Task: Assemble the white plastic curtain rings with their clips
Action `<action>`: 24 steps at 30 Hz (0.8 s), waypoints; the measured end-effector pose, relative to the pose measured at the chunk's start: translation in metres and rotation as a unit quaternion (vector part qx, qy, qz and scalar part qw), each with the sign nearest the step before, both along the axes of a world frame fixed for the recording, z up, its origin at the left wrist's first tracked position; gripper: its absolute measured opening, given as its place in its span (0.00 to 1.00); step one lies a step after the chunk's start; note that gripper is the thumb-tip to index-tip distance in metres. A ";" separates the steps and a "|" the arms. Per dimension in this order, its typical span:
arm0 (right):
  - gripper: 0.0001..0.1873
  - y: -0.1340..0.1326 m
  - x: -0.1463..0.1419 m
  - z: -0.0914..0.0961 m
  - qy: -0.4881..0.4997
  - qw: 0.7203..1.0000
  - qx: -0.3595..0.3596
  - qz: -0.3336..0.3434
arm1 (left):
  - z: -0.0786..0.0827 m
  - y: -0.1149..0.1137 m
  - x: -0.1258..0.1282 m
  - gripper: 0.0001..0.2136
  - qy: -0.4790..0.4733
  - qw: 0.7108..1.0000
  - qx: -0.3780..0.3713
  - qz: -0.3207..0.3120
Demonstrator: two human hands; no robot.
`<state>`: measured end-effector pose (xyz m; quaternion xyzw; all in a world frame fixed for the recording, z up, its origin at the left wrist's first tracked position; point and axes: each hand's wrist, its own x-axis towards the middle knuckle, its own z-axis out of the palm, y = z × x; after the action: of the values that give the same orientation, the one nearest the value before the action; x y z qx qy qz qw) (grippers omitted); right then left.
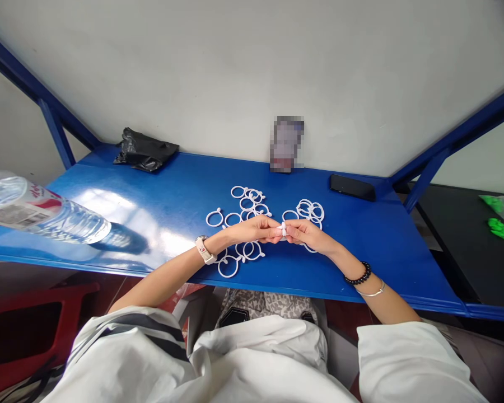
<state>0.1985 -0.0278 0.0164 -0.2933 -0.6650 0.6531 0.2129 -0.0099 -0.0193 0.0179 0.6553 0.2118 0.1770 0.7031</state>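
Note:
Between the fingertips of both hands is a small white plastic ring piece point(283, 230), mostly hidden by the fingers. My left hand point(258, 228) pinches it from the left, and my right hand point(309, 233) pinches it from the right. Several white rings point(228, 267), each with a small knob, lie loosely beneath and around my left hand. A smaller group of white rings point(311, 210) lies just beyond my right hand, some overlapping. All these rings rest on the blue table point(185, 179).
A clear water bottle point(67, 218) stands at the left. Along the back lie a black plastic bag point(145, 150) and a black phone point(353, 187); a blurred upright card point(285, 144) leans at the wall. Bright green pieces point(498, 228) lie on a dark surface at right.

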 end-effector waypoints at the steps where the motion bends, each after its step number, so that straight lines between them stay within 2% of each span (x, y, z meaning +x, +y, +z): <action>1: 0.31 0.000 -0.001 0.000 0.005 1.000 0.006 -0.011 | 0.000 0.000 0.000 0.25 -0.007 1.000 0.014 0.009; 4: 0.33 -0.001 -0.003 -0.003 0.037 0.998 0.008 -0.049 | -0.001 0.001 -0.001 0.27 -0.032 0.999 0.033 0.026; 7: 0.34 -0.003 -0.006 -0.005 0.072 0.994 -0.002 -0.079 | 0.001 0.003 -0.004 0.28 -0.057 0.998 0.020 0.035; 9: 0.33 -0.003 -0.006 -0.003 0.062 0.994 0.018 -0.088 | 0.002 0.003 -0.006 0.26 -0.056 0.998 0.017 0.031; 11: 0.32 -0.001 -0.003 -0.001 0.024 0.993 0.073 -0.093 | 0.004 0.005 -0.007 0.23 -0.042 0.998 0.029 0.031; 13: 0.31 0.002 0.004 0.002 -0.041 0.981 0.157 -0.106 | 0.003 0.007 -0.008 0.20 -0.026 0.996 0.071 0.055; 15: 0.29 0.007 0.014 0.003 -0.127 0.945 0.264 -0.142 | 0.001 0.012 -0.011 0.19 0.006 0.979 0.166 0.122; 17: 0.28 0.014 0.026 0.002 -0.223 0.873 0.387 -0.196 | -0.003 0.019 -0.016 0.16 0.070 0.927 0.304 0.206; 19: 0.27 0.020 0.037 -0.001 -0.308 0.793 0.476 -0.225 | -0.010 0.027 -0.022 0.14 0.159 0.843 0.440 0.265; 20: 0.26 0.022 0.041 -0.002 -0.342 0.763 0.501 -0.224 | -0.013 0.031 -0.026 0.13 0.201 0.801 0.493 0.274; 22: 0.24 0.025 0.047 -0.005 -0.392 0.727 0.523 -0.210 | -0.020 0.037 -0.030 0.12 0.257 0.746 0.561 0.250; 24: 0.23 0.025 0.049 -0.006 -0.420 0.715 0.523 -0.196 | -0.026 0.040 -0.031 0.11 0.280 0.726 0.593 0.206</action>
<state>0.2474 -0.0025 0.0106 -0.5033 -0.8490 -0.0456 0.1541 -0.0410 0.0207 -0.0085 0.8990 0.3804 0.2155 0.0265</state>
